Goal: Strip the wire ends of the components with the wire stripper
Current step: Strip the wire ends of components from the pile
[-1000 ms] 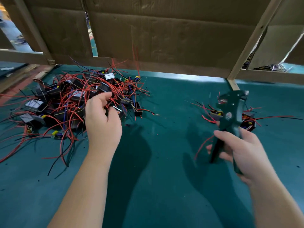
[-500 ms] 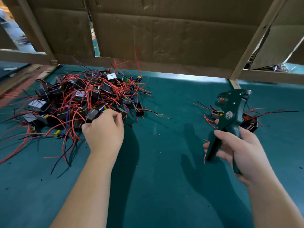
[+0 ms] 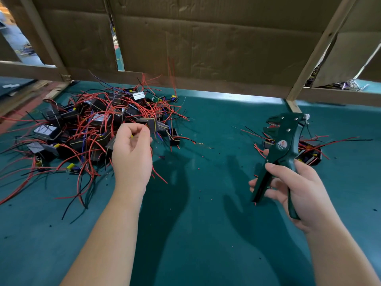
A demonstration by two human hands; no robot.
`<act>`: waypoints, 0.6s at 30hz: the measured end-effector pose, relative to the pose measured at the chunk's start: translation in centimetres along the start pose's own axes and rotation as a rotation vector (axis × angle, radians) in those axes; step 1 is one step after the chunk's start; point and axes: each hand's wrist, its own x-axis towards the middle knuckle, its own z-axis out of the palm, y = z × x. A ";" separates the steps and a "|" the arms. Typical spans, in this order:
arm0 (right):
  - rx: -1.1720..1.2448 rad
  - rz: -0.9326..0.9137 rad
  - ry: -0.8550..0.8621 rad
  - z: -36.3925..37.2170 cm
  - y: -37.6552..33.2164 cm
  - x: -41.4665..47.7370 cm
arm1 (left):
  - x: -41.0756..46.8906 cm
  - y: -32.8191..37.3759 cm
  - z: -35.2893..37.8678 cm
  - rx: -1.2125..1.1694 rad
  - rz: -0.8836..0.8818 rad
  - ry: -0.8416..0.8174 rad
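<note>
The left hand [image 3: 132,153] is clenched in a pinch, thumb and fingertips holding one small black component [image 3: 153,125] at the near right edge of the large heap of components [image 3: 86,129], with thin red wires [image 3: 158,176] trailing below the hand. Whether that component is clear of the heap cannot be told. The heap is a tangle of black boxes with red, black and blue leads, lying on the teal counter [image 3: 195,234].

Well to the right of the heap, the right hand [image 3: 299,188] grips the handles of the green wire stripper [image 3: 282,145], its head tilted upward and away from the person, handles spread apart. Farther right of the heap, just behind the stripper, lies a small cluster of components [image 3: 311,155] with red and black leads. Behind the heap stands a cardboard wall [image 3: 206,42] on a wooden frame [image 3: 321,50].
</note>
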 end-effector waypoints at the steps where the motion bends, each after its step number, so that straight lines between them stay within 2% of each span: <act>1: 0.000 0.000 -0.002 0.0 0.0 0.0 | -0.1 0.2 -0.1 0.055 0.103 -0.008; 3: 0.009 0.004 -0.016 0.2 0.0 -0.1 | -0.3 0.5 -0.4 0.219 0.349 -0.069; 5: 0.044 0.010 -0.045 0.4 -0.2 -0.2 | -0.7 0.4 -0.2 0.293 0.488 -0.178; 10: 0.309 0.075 -0.250 1.4 -0.8 -0.8 | -2.2 0.1 1.3 0.332 0.574 -0.469; 15: 0.461 0.214 -0.578 2.6 -0.5 -1.4 | -3.5 0.1 2.3 0.357 0.634 -0.629; 18: 0.453 0.234 -0.673 3.5 -0.1 -1.7 | -4.1 0.2 2.5 0.328 0.621 -0.678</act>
